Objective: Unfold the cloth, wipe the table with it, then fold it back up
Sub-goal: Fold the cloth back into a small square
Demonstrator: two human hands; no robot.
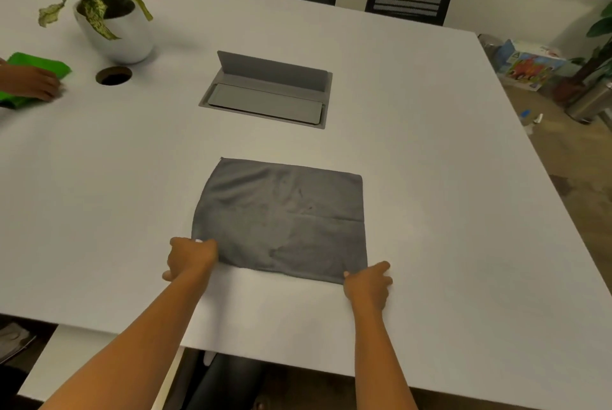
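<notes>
No readable writing or labels anywhere. Grey cloth (281, 217) lies flat on white table (430, 144), near my edge, just before open cable hatch (268, 91); faint creases, slightly mottled nap. My left hand (190, 257) pinches near-left corner; my right hand (367, 283) pinches near-right corner. Both closed on cloth.

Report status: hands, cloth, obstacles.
Left hand, right hand pinching near corners. Grey cloth flat on table. Cable hatch beyond, clear.
</notes>
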